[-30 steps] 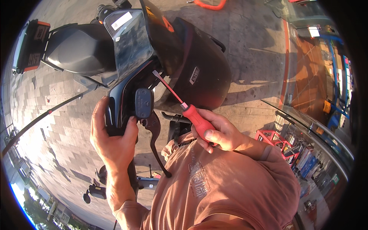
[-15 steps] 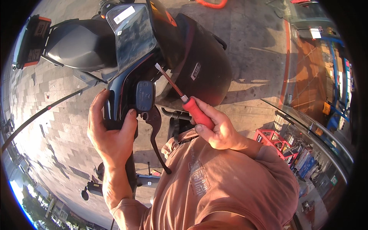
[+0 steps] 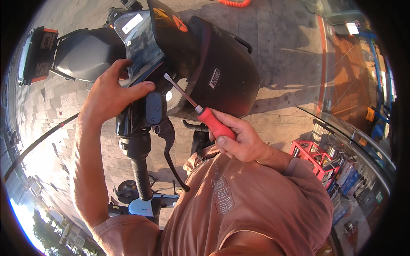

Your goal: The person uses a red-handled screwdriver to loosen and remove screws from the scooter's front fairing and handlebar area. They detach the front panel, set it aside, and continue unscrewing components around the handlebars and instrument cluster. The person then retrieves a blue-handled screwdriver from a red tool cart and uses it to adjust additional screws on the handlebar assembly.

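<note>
My left hand point(image 3: 111, 91) grips the dark trim point(image 3: 144, 77) at the base of a smoked windscreen point(image 3: 145, 49), fingers curled at its left edge and thumb across it. My right hand point(image 3: 239, 143) holds a flat screwdriver by its red handle point(image 3: 215, 123), its blade pointing up-left with the tip point(image 3: 168, 77) just beside that trim, contact unclear. Below them are the rectangular reservoir cap point(image 3: 155, 109), the black brake lever point(image 3: 168, 151) and a ribbed handlebar grip point(image 3: 142, 179). A dark front cover point(image 3: 222, 81) lies right of the blade.
The scooter seat point(image 3: 85, 55) and a rear box point(image 3: 36, 55) are at left, a blue scooter point(image 3: 141, 208) below. A red tool rack point(image 3: 307, 153) stands at lower right beside glass panels and shelving; a coiled orange hose point(image 3: 235, 3) lies at the top.
My left hand has moved up from beside the reservoir to the windscreen base, uncovering the handlebar grip. The screwdriver has shifted slightly up and left.
</note>
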The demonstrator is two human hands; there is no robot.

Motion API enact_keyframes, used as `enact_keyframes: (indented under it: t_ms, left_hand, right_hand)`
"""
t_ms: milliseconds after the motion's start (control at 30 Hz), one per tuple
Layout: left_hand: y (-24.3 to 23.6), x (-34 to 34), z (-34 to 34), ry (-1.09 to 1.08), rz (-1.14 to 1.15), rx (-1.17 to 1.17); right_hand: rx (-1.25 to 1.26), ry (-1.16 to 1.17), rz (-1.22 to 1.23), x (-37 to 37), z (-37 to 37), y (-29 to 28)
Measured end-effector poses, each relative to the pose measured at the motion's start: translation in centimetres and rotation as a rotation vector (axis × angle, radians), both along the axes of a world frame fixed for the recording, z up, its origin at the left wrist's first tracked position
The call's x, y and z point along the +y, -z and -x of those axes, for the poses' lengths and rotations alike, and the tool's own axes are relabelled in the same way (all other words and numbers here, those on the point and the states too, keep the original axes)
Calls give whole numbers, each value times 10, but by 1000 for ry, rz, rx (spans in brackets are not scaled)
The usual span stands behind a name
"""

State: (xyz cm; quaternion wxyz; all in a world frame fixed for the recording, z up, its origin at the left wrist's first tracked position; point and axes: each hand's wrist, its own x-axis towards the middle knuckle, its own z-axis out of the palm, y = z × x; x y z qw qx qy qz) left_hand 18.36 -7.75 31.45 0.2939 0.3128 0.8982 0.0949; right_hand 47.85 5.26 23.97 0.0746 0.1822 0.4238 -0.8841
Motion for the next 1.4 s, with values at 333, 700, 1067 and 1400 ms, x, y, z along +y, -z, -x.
enact_keyframes:
  t_ms: [333, 700, 1067, 1400]
  left_hand:
    - [-18, 19, 1, 546, 23, 202]
    - [-11, 17, 6, 390, 59, 118]
    - [9, 1, 17, 427, 1, 19]
    - [-5, 3, 10, 493, -39, 37]
  right_hand:
    - [4, 18, 199, -12, 1, -11]
    - [-12, 162, 218, -49, 8, -7]
    - [-46, 153, 365, -29, 8, 5]
    - [9, 253, -611, -54, 17, 7]
